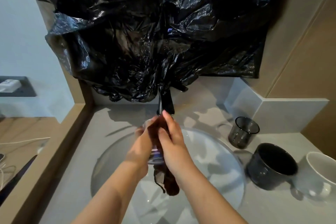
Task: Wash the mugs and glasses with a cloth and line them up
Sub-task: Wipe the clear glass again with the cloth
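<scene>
At the far left a thin white cable (25,141) lies on a wood-toned top, apart from the work. Over the round, glossy white sink basin (214,152), the left hand (140,148) has its grip wrapped round a clear, smooth drinking glass (154,157), held tilted with its mouth pointing away, just under the black matte tap (166,103). Against the glass lies a dark brown, soft fuzzy cloth (170,182), its loose end hanging limp below the wrists. The right hand (172,140) has its grip on that cloth, fingers laid long and thumb over it, pressing it to the glass wall. Crinkled, shiny black plastic sheeting (154,32) hangs above. This looks like the scrubbing step on one glass; next it likely needs a rinse and a careful set-down, since wet glass slips. To the right, on the pale stone-like surface (272,205), stand a smoky grey see-through tumbler (242,132), a squat dark glazed mug (271,167) and a white ceramic mug (321,169), upright in a loose row.
</scene>
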Tool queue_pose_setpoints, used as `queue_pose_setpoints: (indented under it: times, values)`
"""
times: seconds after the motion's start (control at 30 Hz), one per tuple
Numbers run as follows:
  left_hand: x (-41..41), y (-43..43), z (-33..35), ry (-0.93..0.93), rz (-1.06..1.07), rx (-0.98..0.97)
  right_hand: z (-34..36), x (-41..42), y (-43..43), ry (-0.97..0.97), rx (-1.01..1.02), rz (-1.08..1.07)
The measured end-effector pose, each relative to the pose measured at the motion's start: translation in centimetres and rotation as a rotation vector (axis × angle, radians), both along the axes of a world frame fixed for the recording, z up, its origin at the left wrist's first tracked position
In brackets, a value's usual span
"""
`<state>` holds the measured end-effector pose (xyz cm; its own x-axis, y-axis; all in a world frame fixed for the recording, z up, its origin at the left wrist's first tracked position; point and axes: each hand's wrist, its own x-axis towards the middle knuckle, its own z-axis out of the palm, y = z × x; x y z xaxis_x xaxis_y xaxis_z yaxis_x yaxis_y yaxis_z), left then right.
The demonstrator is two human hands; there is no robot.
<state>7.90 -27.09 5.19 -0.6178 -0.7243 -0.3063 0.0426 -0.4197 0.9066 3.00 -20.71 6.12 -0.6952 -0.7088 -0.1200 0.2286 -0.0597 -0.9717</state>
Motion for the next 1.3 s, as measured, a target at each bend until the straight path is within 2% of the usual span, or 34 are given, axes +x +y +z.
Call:
queue_pose_setpoints:
  times: [0.1,0.13,0.17,0.27,0.3,0.33,0.4,0.47,0.5,0.53,0.57,0.67,0.7,0.77,0.9,0.97,1.03,1.1,1.2,1.3]
  values:
    - [-0.7,0.7,0.0,-0.008,-0.036,-0.022,0.7,-2.9,-0.2,-0.205,0.016,0.116]
    - [-0.9,0.6,0.1,-0.008,-0.030,-0.035,0.7,-3.0,-0.1,-0.220,0.025,0.157]
    - [-1.2,0.3,0.3,-0.010,-0.014,-0.037,0.3,-2.8,-0.1,-0.156,0.033,0.163]
    - [-1.8,-0.4,0.5,-0.025,0.040,-0.032,-1.4,-1.0,0.2,0.212,0.050,0.140]
    - [-1.8,-0.3,0.4,-0.033,0.053,-0.033,-1.8,-0.9,0.2,0.236,0.032,0.116]
    - [-1.8,-0.1,0.2,-0.039,0.053,-0.036,-1.9,-1.2,0.3,0.194,0.024,0.073]
    - [-1.5,0.6,-0.2,-0.040,0.003,-0.035,-1.0,-2.5,0.3,-0.082,-0.036,0.066]
    - [-1.5,1.4,-0.2,-0.022,-0.030,-0.034,0.0,-4.2,0.6,-0.346,-0.055,0.223]
    - [-1.5,1.3,-0.1,-0.015,-0.028,-0.030,0.2,-4.4,0.8,-0.419,-0.048,0.272]
    - [-1.7,0.9,-0.1,-0.008,-0.025,-0.023,0.2,-4.3,0.9,-0.398,-0.049,0.282]
    - [-1.8,0.5,0.1,0.003,-0.019,-0.015,-0.1,-3.8,0.9,-0.299,-0.032,0.230]
    - [-1.9,-0.2,0.5,-0.017,0.014,-0.037,-1.8,-2.0,0.6,0.136,0.020,0.163]
    - [-1.8,-0.2,0.3,-0.022,0.013,-0.047,-1.9,-1.9,0.6,0.185,-0.007,0.127]
    - [-1.6,-0.1,-0.1,0.005,-0.011,-0.052,-1.6,-2.8,0.4,0.082,-0.038,0.089]
    - [-1.8,0.4,-0.3,0.047,-0.078,-0.063,-0.2,-4.9,0.5,-0.428,-0.086,0.187]
    - [-1.6,0.1,0.0,0.065,-0.090,-0.102,-0.2,-5.0,1.0,-0.471,-0.039,0.234]
    - [-1.4,-0.1,0.0,0.011,-0.101,-0.156,-0.4,-4.3,1.4,-0.450,0.020,0.199]
    - [-1.3,-0.1,0.2,-0.075,-0.108,-0.275,-1.0,-3.5,1.5,-0.383,-0.015,0.134]
    - [-1.4,0.5,0.6,-0.090,0.027,-0.412,-1.1,-3.1,1.3,-0.120,-0.128,0.037]
    - [-1.9,1.6,0.8,-0.018,0.064,-0.329,-1.0,-2.1,1.4,0.190,-0.108,0.003]
